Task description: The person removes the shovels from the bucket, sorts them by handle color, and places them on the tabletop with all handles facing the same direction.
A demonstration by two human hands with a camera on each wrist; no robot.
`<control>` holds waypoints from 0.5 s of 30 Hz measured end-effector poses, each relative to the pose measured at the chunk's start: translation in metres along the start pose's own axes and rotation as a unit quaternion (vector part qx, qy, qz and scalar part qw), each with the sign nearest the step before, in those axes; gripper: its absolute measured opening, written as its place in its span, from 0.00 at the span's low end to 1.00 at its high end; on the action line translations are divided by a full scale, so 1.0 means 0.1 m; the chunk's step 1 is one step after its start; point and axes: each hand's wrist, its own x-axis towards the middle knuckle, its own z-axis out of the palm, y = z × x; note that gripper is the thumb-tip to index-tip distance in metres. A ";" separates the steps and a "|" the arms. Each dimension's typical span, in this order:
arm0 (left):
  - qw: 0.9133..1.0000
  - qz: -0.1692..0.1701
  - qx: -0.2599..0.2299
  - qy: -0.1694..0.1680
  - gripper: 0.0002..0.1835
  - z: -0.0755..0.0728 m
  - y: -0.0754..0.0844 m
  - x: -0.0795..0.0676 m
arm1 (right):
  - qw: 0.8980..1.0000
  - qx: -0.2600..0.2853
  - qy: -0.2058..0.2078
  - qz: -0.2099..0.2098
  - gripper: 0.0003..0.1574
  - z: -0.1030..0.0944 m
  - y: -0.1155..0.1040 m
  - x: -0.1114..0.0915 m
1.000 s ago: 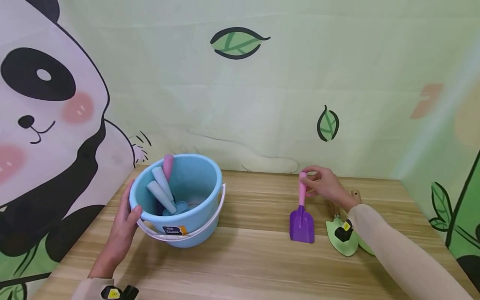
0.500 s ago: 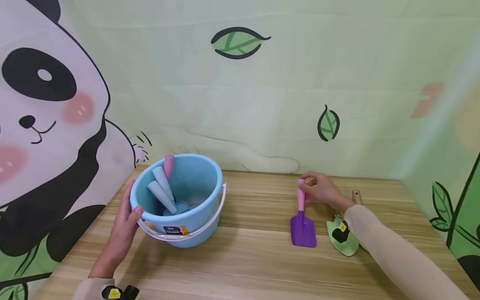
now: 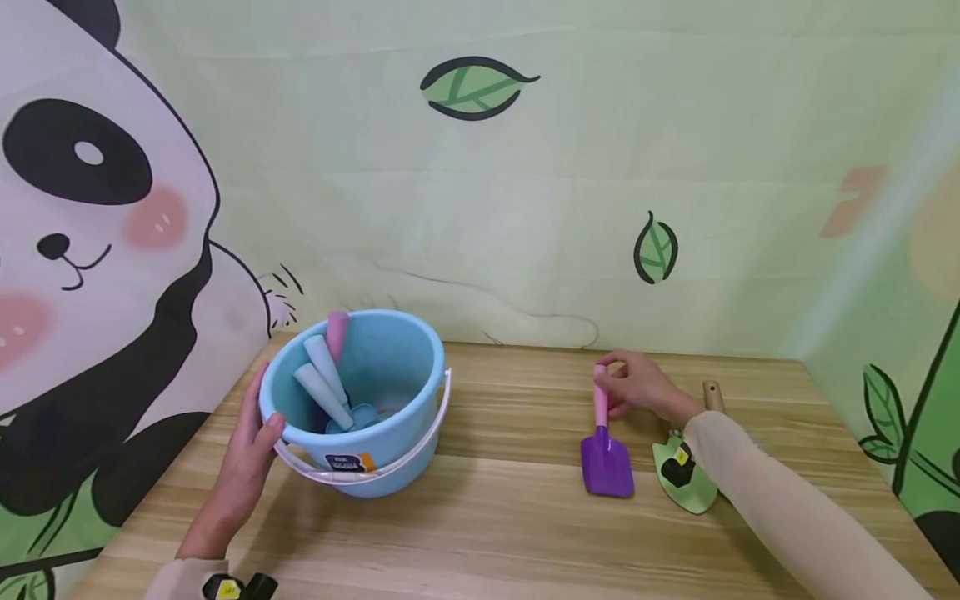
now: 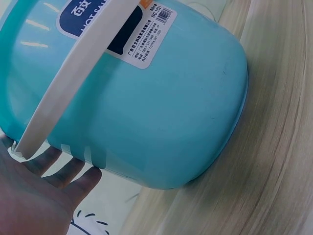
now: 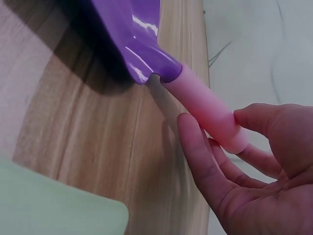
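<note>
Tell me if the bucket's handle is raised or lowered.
Lowered: the pale handle hangs across the front of the bucket, not above it.

- Table (image 3: 495,533): wood-grain top.
- Bucket (image 3: 386,360): standing at left, base on table.
- Trowel (image 3: 692,493): green blade lying at right.
- Wooden handle (image 3: 713,395): lying just behind it, partly hidden.
- Shovel (image 3: 605,461): between bucket and trowel; table contact unclear.

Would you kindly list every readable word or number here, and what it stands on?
"百文": sticker on the blue bucket.
"HOT SAL", cut off at the handle: same sticker.
"NO.102", last digit uncertain: same sticker.
Sticker's fine print and yellow wrist tags: too small to read surely.
</note>
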 end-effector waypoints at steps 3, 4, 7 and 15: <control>1.000 0.001 -0.002 -0.001 0.35 0.00 -0.01 0.00 | 1.000 -0.009 0.001 0.012 0.28 0.01 0.00 0.01; 1.000 0.001 -0.004 -0.001 0.35 -0.01 -0.01 0.00 | 1.000 -0.012 0.001 0.015 0.28 0.01 0.00 0.01; 1.000 0.003 -0.006 0.000 0.35 -0.01 -0.01 0.01 | 1.000 -0.013 -0.001 0.023 0.28 0.01 0.00 0.02; 1.000 0.004 0.000 0.001 0.35 -0.01 -0.01 0.00 | 0.999 -0.018 -0.008 0.041 0.29 0.02 -0.02 0.01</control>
